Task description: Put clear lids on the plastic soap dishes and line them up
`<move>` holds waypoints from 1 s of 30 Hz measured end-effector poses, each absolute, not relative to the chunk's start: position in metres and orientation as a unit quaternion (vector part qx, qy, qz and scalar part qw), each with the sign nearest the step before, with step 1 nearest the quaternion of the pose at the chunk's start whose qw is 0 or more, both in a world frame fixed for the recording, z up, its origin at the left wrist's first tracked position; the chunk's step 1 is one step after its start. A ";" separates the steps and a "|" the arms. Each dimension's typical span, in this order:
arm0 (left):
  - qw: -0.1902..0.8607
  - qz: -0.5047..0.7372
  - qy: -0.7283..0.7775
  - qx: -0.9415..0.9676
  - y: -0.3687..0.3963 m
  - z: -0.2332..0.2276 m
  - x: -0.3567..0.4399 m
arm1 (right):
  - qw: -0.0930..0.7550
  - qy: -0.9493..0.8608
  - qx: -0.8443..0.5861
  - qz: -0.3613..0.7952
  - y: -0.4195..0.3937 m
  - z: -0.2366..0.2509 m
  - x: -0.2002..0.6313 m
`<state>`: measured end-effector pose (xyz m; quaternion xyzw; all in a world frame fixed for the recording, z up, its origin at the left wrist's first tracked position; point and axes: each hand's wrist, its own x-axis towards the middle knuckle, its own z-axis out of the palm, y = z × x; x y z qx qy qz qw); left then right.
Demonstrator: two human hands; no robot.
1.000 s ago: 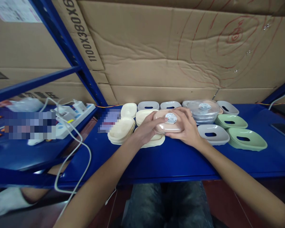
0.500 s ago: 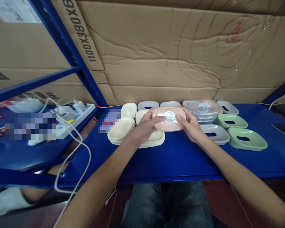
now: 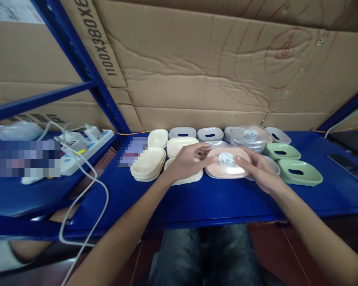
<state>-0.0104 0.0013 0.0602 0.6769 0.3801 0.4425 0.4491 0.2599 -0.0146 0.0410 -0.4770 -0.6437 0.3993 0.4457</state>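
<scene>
Pink plastic, the soap dish (image 3: 227,169) sits on the blue shelf (image 3: 214,198), just right of the cream stack (image 3: 183,161). My left hand (image 3: 188,163) and right hand (image 3: 261,171) bracket its two ends, fingers (image 3: 210,161) lightly spread and pressing its rim, probably to keep it level. Its round sticker (image 3: 226,159) lies between my fingertips. Green dishes (image 3: 298,172) sit further right.

Blue shelf (image 3: 226,202) bears soap dishes (image 3: 298,172) (cream, grey, green).
</scene>
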 end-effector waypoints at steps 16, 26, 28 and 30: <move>0.114 0.245 0.309 0.912 -0.010 0.039 -0.003 | 0.302 -0.809 -0.502 -0.037 -0.023 0.027 0.261; 0.054 0.241 0.328 0.912 -0.010 0.030 0.004 | 0.262 -0.856 -0.437 -0.083 -0.027 0.021 0.280; 0.046 0.232 0.329 0.914 -0.009 0.029 0.004 | 0.265 -0.851 -0.440 -0.107 -0.031 0.022 0.292; 0.038 0.218 0.331 0.917 -0.008 0.028 0.003 | 0.262 -0.836 -0.461 -0.140 -0.037 0.022 0.308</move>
